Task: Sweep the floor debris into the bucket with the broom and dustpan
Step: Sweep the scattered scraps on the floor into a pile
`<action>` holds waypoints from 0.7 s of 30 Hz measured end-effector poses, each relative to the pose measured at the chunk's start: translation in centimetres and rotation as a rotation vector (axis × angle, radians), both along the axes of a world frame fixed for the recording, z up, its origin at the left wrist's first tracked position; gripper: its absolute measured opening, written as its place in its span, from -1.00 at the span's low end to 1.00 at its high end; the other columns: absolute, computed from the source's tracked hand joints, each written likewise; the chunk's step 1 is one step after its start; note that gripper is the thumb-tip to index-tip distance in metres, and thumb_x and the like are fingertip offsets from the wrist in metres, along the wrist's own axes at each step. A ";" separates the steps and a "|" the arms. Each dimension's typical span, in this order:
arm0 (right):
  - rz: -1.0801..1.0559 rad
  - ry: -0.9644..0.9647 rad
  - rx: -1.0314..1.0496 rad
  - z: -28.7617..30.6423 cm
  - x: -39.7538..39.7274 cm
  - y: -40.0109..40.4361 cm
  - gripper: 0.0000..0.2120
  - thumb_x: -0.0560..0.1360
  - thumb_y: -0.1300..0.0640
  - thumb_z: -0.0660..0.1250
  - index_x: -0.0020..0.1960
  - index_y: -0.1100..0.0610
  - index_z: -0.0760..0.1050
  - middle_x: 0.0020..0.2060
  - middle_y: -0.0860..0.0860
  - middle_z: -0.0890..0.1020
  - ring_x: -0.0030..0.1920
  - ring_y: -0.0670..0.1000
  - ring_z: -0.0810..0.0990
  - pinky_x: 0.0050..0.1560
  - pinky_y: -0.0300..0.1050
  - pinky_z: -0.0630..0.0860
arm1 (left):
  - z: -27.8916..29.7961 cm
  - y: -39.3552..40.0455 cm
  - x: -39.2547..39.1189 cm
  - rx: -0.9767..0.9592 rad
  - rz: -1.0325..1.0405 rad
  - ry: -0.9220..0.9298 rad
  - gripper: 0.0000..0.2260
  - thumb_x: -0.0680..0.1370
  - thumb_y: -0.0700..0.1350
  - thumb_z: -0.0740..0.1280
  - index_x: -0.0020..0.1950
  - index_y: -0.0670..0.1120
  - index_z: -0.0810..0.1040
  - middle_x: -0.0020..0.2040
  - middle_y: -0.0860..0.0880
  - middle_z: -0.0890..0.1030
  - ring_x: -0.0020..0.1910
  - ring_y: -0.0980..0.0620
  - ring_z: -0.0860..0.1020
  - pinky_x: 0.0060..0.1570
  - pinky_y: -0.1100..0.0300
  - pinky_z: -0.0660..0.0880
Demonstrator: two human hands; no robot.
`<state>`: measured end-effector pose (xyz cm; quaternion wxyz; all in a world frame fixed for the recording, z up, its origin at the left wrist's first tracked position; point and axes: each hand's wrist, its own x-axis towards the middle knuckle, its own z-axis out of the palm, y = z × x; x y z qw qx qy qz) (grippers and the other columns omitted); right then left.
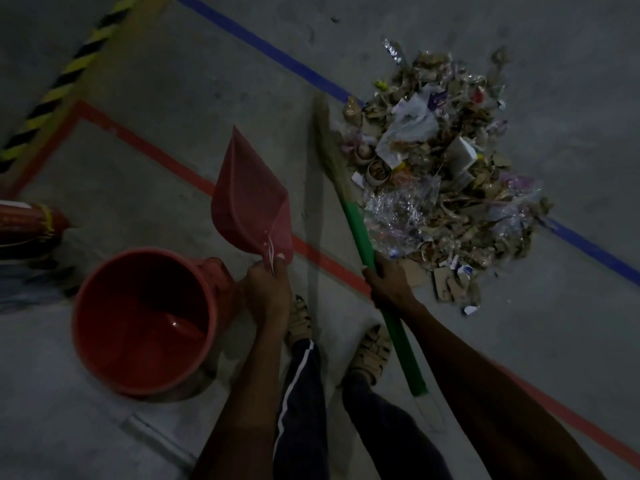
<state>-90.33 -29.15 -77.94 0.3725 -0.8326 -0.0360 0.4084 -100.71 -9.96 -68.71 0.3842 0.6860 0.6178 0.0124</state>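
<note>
My left hand (268,289) grips the red dustpan (251,202), right hand (389,280) clenches the green-handled broom (349,199). Debris pile (440,168) sits at 1 o'clock, red bucket (104,355) at 8.

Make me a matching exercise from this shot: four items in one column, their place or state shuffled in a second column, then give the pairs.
Items:
1. dustpan
2. broom
3. bucket
4. debris pile

States:
A. stands on the floor beside the left arm
B. gripped by the right hand
C. heaped across the blue floor line
D. held by the left hand

Pairs: 1-D, 2-B, 3-A, 4-C
</note>
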 end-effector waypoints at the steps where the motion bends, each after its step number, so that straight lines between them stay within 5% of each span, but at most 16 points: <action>1: 0.023 0.004 0.008 0.0 -0.4 0.1 -0.85 0.62 0.13 0.25 0.11 0.21 0.43 -0.32 0.20 0.58 -0.59 -0.06 0.53 -0.59 -0.12 0.49 | -0.1 -0.3 -0.2 -0.004 0.006 0.001 -0.72 0.56 0.01 0.34 -0.14 -0.20 0.63 -0.22 -0.19 0.66 -0.22 -0.20 0.63 -0.30 0.17 0.38; 6: 0.110 0.149 0.005 -1.3 -2.2 1.0 -0.64 0.63 0.10 0.26 0.38 0.23 0.39 -0.19 0.22 0.62 -0.50 0.04 0.56 -0.56 -0.12 0.49 | -0.7 -1.4 -1.4 0.041 -0.015 0.046 -0.71 0.55 0.04 0.32 -0.14 -0.18 0.64 -0.22 -0.17 0.66 -0.23 -0.18 0.63 -0.31 0.12 0.47; 11: 0.065 0.273 -0.077 -2.2 -3.4 -0.4 -0.53 0.63 0.13 0.27 0.50 0.21 0.32 -0.15 0.18 0.58 -0.42 0.06 0.53 -0.50 -0.16 0.49 | 1.1 -2.6 -2.7 0.072 -0.051 0.093 -0.71 0.59 0.01 0.31 -0.04 -0.22 0.66 -0.11 -0.18 0.68 -0.14 -0.18 0.63 -0.25 0.21 0.31; 16: 0.156 0.067 -0.167 -1.4 -3.4 -4.6 -0.75 0.62 0.14 0.26 0.22 0.28 0.44 -0.18 0.19 0.60 -0.45 0.00 0.56 -0.50 -0.13 0.54 | 2.7 -3.8 -3.3 0.099 -0.096 0.126 -0.71 0.62 -0.04 0.30 -0.01 -0.26 0.65 -0.09 -0.17 0.67 -0.23 -0.05 0.51 -0.46 0.37 0.24; 19: 0.187 -0.044 -0.164 -0.1 -3.7 -7.1 -0.66 0.64 0.13 0.25 0.35 0.26 0.39 -0.16 0.16 0.61 -0.37 0.10 0.60 -0.34 0.06 0.62 | 3.0 -4.3 -3.4 0.112 -0.094 0.139 -0.70 0.61 -0.01 0.30 -0.02 -0.23 0.65 -0.08 -0.18 0.68 -0.13 -0.13 0.61 -0.33 0.24 0.24; 21: 0.198 -0.055 -0.137 0.4 -4.0 -8.3 -0.59 0.64 0.10 0.24 0.45 0.23 0.34 -0.14 0.14 0.62 -0.38 0.06 0.60 -0.36 0.01 0.62 | 2.9 -4.4 -3.4 0.133 -0.087 0.132 -0.71 0.60 0.00 0.31 -0.03 -0.22 0.66 -0.08 -0.18 0.69 -0.10 -0.17 0.63 -0.25 0.23 0.23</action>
